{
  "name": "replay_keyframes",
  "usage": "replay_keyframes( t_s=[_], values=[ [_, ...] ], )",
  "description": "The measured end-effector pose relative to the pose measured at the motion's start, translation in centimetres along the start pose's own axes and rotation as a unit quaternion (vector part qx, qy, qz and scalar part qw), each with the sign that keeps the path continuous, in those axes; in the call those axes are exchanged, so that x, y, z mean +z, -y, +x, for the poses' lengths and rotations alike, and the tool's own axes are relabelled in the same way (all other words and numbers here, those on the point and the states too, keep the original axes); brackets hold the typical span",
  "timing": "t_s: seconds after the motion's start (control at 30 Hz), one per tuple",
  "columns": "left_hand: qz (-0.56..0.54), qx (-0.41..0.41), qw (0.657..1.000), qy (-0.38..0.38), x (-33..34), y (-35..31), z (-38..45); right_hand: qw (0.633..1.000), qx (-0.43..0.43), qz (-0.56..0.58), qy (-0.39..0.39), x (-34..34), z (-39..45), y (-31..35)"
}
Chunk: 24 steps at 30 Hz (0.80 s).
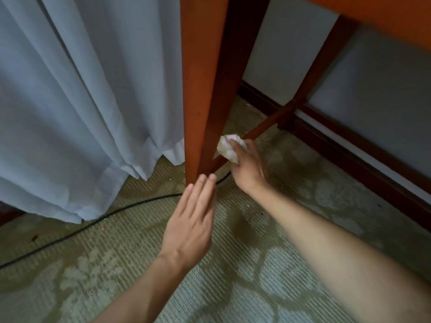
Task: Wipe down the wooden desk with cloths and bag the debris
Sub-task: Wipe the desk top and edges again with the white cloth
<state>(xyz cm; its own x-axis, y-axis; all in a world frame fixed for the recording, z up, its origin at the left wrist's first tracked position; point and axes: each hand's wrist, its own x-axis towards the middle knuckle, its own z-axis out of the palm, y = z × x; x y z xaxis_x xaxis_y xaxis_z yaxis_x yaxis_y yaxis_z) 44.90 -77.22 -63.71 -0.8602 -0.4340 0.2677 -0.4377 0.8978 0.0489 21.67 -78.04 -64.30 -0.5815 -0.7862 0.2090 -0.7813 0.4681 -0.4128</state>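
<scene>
the right hand (pixel 247 166) gripped a crumpled white cloth (pixel 229 148), fingers curled round it and the thumb on top, and pressed it against the low wooden crossbar (pixel 268 124) just beside the front table leg (pixel 203 89). the cloth sat at the inner face of that leg, a little above the floor, where the crossbar met it. the left hand (pixel 193 220) was flat and wide, fingers straight and close together, holding nothing, with its fingertips (pixel 203 180) at the foot of the same leg; whether they touched the wood could not be told.

the leg was reddish-brown and ran from the floor up past the top of the view. behind it the crossbar ran back to a rear table leg (pixel 319 64) near the wall (pixel 384 89), where a dark baseboard (pixel 349 145) followed the floor. above and right of the front leg an edge of the table (pixel 373 12) showed. left of the leg hung a pale grey curtain (pixel 81 89), its hem reaching the carpet (pixel 256 264). a black cable (pixel 93 226) lay on the patterned carpet, running from the lower left, past the foot of the leg and on behind the hands. small specks of debris (pixel 35 237) were scattered on the carpet, left of the leg.
</scene>
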Motion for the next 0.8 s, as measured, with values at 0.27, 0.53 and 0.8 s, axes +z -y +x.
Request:
replay_keyframes(
  t_s=[0.27,0.53,0.8],
  values=[
    [0.038,-0.038,0.981,0.186,2.2,-1.1,3.2,0.947,-0.220,-0.144,0.183,1.8,0.1,-0.4],
    [0.040,-0.134,0.972,0.188,6.5,-2.9,8.9,0.981,-0.071,-0.142,0.110,2.7,2.4,-1.4],
    [0.037,-0.175,0.975,0.131,8.4,-4.4,10.8,0.948,-0.196,-0.196,0.156,0.9,6.1,-6.9]
  ],
)
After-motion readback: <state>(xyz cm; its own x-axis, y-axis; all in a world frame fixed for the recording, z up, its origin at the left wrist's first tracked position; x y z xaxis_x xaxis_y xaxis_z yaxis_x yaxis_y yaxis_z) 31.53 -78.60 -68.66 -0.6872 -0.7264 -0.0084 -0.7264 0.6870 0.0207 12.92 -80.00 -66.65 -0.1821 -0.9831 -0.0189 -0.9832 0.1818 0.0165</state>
